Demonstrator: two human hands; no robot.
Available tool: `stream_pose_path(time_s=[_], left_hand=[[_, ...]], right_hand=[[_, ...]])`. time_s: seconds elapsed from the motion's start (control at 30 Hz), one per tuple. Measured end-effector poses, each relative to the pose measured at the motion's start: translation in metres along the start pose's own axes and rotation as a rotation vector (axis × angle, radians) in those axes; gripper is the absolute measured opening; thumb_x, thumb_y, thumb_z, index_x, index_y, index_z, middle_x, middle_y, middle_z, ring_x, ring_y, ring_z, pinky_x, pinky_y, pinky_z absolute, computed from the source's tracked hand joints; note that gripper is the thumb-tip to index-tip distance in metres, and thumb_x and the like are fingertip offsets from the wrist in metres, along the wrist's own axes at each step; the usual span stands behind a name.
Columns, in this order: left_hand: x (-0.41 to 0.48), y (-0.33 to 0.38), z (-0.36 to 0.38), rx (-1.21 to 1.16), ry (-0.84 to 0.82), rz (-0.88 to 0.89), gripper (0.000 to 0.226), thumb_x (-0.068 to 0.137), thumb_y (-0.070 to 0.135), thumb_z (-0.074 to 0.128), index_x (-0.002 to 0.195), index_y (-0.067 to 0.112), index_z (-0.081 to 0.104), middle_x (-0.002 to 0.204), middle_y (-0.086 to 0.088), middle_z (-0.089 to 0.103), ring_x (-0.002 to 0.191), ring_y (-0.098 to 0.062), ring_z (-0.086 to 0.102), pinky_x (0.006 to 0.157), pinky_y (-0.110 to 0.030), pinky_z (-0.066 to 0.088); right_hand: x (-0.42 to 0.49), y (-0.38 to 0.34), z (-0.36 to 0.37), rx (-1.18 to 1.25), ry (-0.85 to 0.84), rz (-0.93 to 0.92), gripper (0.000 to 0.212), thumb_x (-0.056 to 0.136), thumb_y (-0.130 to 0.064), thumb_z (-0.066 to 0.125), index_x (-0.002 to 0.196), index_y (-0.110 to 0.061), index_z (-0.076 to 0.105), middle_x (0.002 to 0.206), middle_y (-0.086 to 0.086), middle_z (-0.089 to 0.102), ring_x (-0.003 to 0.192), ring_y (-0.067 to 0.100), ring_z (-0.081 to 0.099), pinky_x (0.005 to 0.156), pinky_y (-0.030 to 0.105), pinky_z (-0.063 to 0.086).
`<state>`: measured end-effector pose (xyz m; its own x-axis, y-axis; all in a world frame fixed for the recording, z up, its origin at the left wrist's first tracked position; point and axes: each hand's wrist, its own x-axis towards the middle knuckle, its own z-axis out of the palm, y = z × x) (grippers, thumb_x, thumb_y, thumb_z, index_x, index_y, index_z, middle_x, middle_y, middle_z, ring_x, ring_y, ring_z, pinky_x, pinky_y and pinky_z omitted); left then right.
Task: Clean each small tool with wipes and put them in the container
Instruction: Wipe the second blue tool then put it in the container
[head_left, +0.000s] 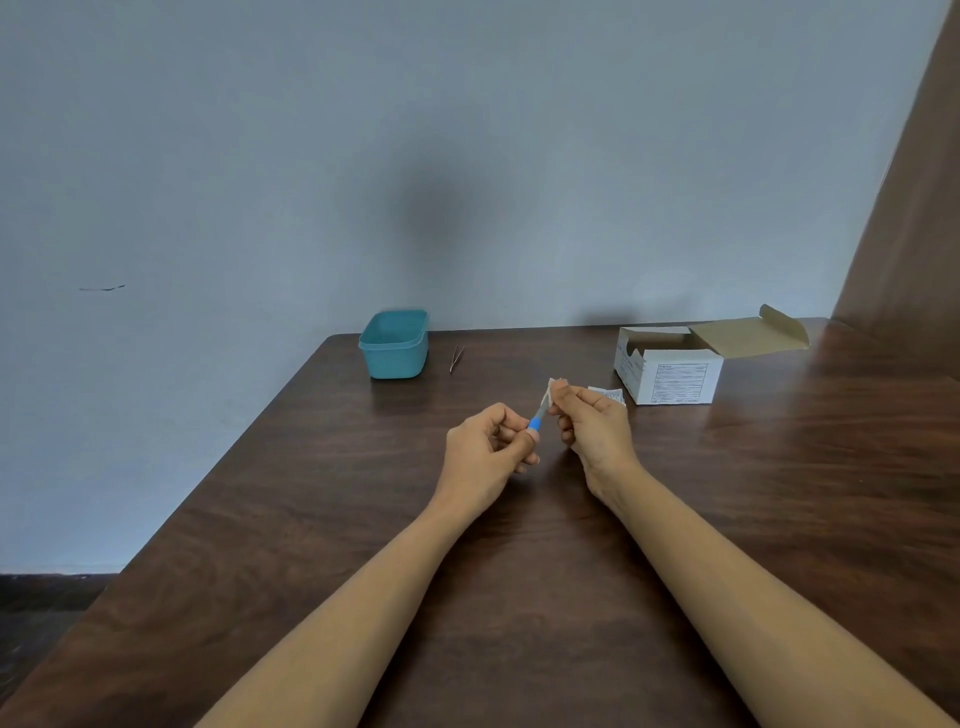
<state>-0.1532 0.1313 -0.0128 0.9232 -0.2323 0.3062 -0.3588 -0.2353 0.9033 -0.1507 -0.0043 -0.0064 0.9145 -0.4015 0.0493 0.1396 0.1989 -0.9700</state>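
My left hand (483, 452) grips a small tool with a blue handle (535, 422) above the middle of the dark wooden table (311, 519). My right hand (592, 426) pinches a white wipe (551, 387) around the tool's upper end. A teal container (395, 344) stands open at the table's far left edge. Thin metal tweezers (456, 358) lie just right of the container.
An open white cardboard box (670, 371) with its flap folded back sits at the far right. A torn white wipe wrapper (607, 394) lies beside it, partly behind my right hand. A grey wall rises behind the table, and a brown panel stands at the right.
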Motion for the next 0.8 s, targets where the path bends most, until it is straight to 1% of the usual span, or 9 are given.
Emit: stream_pose_path(time_s=[0.1, 0.17, 0.2, 0.3, 0.4, 0.53, 0.63, 0.73, 0.8], left_hand=[[0.000, -0.001, -0.001, 0.007, 0.016, -0.006, 0.009, 0.088, 0.012, 0.068, 0.090, 0.003, 0.065, 0.075, -0.008, 0.070, 0.061, -0.006, 0.068, 0.058, -0.019, 0.056], [0.000, -0.002, -0.001, 0.012, 0.035, -0.003, 0.009, 0.088, 0.013, 0.068, 0.090, 0.005, 0.066, 0.073, -0.007, 0.070, 0.061, -0.007, 0.068, 0.059, -0.020, 0.057], [0.000, -0.003, -0.001, 0.019, 0.043, 0.000, 0.008, 0.088, 0.014, 0.068, 0.089, 0.007, 0.066, 0.073, -0.006, 0.070, 0.062, -0.008, 0.068, 0.060, -0.021, 0.057], [0.002, -0.005, -0.002, 0.006, 0.079, -0.015, 0.007, 0.088, 0.012, 0.067, 0.088, 0.005, 0.066, 0.070, -0.006, 0.069, 0.059, -0.008, 0.067, 0.058, -0.020, 0.055], [0.002, -0.005, -0.002, -0.013, 0.079, -0.024, 0.007, 0.088, 0.009, 0.066, 0.086, 0.003, 0.065, 0.069, -0.007, 0.068, 0.059, -0.007, 0.067, 0.057, -0.019, 0.054], [0.002, -0.002, -0.002, 0.002, 0.018, -0.013, 0.007, 0.089, 0.011, 0.066, 0.089, 0.004, 0.064, 0.075, -0.006, 0.069, 0.065, -0.008, 0.069, 0.061, -0.024, 0.058], [0.002, -0.001, -0.001, 0.001, -0.012, -0.020, 0.007, 0.088, 0.009, 0.067, 0.089, 0.002, 0.063, 0.075, -0.005, 0.069, 0.065, -0.008, 0.069, 0.064, -0.027, 0.059], [0.001, 0.000, 0.001, 0.008, -0.035, -0.017, 0.008, 0.088, 0.009, 0.067, 0.089, 0.002, 0.063, 0.076, -0.006, 0.068, 0.064, -0.008, 0.069, 0.061, -0.022, 0.057], [0.000, 0.001, 0.001, 0.004, -0.039, -0.012, 0.008, 0.088, 0.009, 0.067, 0.088, 0.003, 0.064, 0.075, -0.006, 0.068, 0.064, -0.008, 0.069, 0.060, -0.020, 0.056]], right_hand=[[0.003, 0.000, -0.003, -0.034, -0.060, 0.017, 0.017, 0.091, -0.022, 0.063, 0.084, -0.010, 0.072, 0.064, -0.003, 0.062, 0.057, 0.007, 0.042, 0.054, 0.019, 0.037], [0.004, 0.000, -0.006, -0.042, -0.141, 0.018, 0.013, 0.087, -0.021, 0.067, 0.080, -0.012, 0.074, 0.064, -0.004, 0.066, 0.058, 0.007, 0.043, 0.056, 0.020, 0.038], [0.003, 0.000, -0.007, -0.092, -0.177, 0.000, 0.012, 0.085, -0.021, 0.069, 0.077, -0.014, 0.074, 0.064, -0.004, 0.067, 0.058, 0.006, 0.046, 0.057, 0.020, 0.038], [-0.002, 0.001, -0.002, -0.281, -0.235, -0.092, 0.016, 0.084, -0.020, 0.070, 0.069, -0.016, 0.071, 0.062, -0.006, 0.065, 0.055, -0.005, 0.053, 0.058, 0.012, 0.040], [-0.004, 0.002, 0.001, -0.269, -0.192, -0.120, 0.018, 0.082, -0.020, 0.072, 0.065, -0.016, 0.069, 0.061, -0.005, 0.064, 0.052, -0.005, 0.052, 0.057, 0.010, 0.039], [-0.006, 0.002, 0.002, -0.119, -0.059, -0.086, 0.017, 0.083, -0.023, 0.072, 0.071, -0.010, 0.071, 0.062, -0.005, 0.064, 0.047, -0.006, 0.050, 0.058, 0.014, 0.039], [-0.004, 0.002, 0.004, 0.001, 0.048, -0.044, 0.019, 0.084, -0.023, 0.072, 0.073, -0.008, 0.070, 0.059, -0.008, 0.062, 0.048, -0.002, 0.049, 0.059, 0.017, 0.037], [-0.001, 0.000, 0.002, 0.052, 0.097, 0.000, 0.022, 0.085, -0.028, 0.070, 0.071, -0.012, 0.069, 0.060, -0.005, 0.059, 0.053, 0.006, 0.041, 0.054, 0.020, 0.036], [0.000, 0.002, 0.001, 0.045, 0.103, -0.002, 0.026, 0.086, -0.031, 0.068, 0.069, -0.012, 0.068, 0.060, -0.004, 0.057, 0.053, 0.008, 0.039, 0.050, 0.019, 0.036]])
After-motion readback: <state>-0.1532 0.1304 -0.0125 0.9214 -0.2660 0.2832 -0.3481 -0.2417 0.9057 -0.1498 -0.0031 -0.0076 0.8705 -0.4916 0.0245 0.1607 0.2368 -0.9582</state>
